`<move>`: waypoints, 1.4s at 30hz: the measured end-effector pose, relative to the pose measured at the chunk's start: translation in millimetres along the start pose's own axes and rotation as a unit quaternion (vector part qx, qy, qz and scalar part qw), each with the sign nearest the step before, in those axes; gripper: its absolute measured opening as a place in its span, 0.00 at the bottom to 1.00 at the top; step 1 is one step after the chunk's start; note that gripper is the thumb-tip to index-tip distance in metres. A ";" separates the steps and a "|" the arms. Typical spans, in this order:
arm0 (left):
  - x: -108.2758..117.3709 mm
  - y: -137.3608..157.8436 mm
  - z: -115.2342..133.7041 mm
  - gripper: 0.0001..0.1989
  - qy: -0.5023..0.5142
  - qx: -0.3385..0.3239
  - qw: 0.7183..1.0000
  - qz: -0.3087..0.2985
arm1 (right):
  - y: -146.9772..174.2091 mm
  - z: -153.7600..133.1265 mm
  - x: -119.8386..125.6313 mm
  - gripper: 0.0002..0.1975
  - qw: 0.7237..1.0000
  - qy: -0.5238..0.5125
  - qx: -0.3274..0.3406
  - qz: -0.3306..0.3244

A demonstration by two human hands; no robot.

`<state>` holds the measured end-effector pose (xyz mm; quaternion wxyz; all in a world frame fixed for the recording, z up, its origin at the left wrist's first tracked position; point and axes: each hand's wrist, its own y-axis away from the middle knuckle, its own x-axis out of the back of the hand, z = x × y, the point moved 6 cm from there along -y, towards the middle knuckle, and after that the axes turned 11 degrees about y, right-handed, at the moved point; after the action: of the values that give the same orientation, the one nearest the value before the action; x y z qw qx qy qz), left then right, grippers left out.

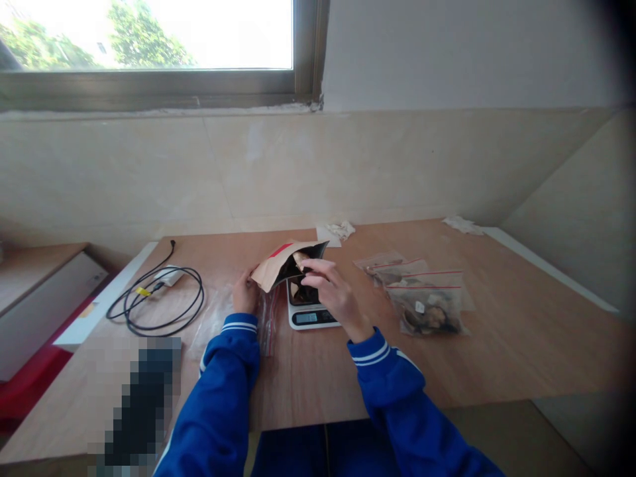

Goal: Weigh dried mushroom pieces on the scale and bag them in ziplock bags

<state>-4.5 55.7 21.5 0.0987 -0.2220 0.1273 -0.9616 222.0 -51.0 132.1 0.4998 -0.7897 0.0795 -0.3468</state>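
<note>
My left hand [245, 293] grips the closed end of a brown kraft paper bag [272, 269], which is tilted with its dark-lined mouth facing right. At that mouth, the fingers of my right hand [335, 291] are pinched on a pale tan piece [300, 259]; its exact kind is not clear. Under the bag stands a white kitchen scale [318, 324] with a lit display. A dark tray [298, 299] with some pale bits rests on the scale, partly hidden by the bag and my right hand.
Zip bags of dried pieces [430, 315] lie to the right. Clear plastic bags [211, 324] are beside my left forearm, near a coiled black cable [201, 291]. Crumpled tissue [340, 230] sits by the wall. A blurred dark object [144, 397] lies at front left.
</note>
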 end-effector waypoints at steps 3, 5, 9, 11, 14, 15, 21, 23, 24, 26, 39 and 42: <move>-0.6 -1.0 -2.6 0.25 0.007 -0.013 1.000 0.004 | 6.5 -3.4 3.5 0.13 0.998 0.029 0.026 0.057; -0.9 -3.4 -7.9 0.24 0.000 -0.010 1.000 0.016 | 8.5 -0.7 11.1 0.12 0.991 0.032 -0.015 0.132; -2.1 -8.6 -18.8 0.18 -0.018 0.013 0.999 0.034 | 19.7 20.3 19.1 0.07 0.956 -0.014 -0.162 0.243; -2.4 -9.7 -20.3 0.17 -0.013 0.013 0.999 0.038 | 32.7 38.4 16.5 0.04 0.945 -0.030 -0.218 0.243; 0.1 -9.2 -20.4 0.16 -0.014 0.018 0.998 0.059 | 61.4 72.0 15.1 0.05 0.938 -0.001 -0.277 0.209; 1.5 -8.7 -20.7 0.15 -0.019 0.023 0.997 0.069 | 71.2 82.1 16.2 0.06 0.939 0.026 -0.286 0.190; 5.3 -7.7 -22.1 0.16 -0.024 0.034 0.994 0.099 | 101.8 108.8 18.1 0.11 0.951 0.126 -0.280 0.026; 5.2 -7.6 -21.9 0.16 -0.029 0.039 0.994 0.095 | 104.5 109.2 17.7 0.11 0.949 0.124 -0.289 0.018; 5.2 -7.5 -21.9 0.16 -0.033 0.043 0.994 0.093 | 105.7 109.6 17.5 0.11 0.947 0.117 -0.298 0.025; 5.3 -7.3 -21.4 0.15 -0.037 0.047 0.994 0.092 | 109.0 112.2 17.2 0.11 0.940 0.094 -0.323 0.051; 4.8 -6.6 -18.9 0.15 -0.034 0.031 0.995 0.091 | 131.1 132.2 14.5 0.14 0.884 -0.004 -0.451 0.123; 4.8 -6.5 -17.9 0.15 -0.036 0.032 0.995 0.089 | 131.7 132.4 14.9 0.15 0.886 0.010 -0.449 0.112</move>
<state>-17.7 64.3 9.8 0.1956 -0.2414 0.1116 -0.9439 345.3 -25.1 -6.6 0.1265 -0.9121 0.3196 -0.2234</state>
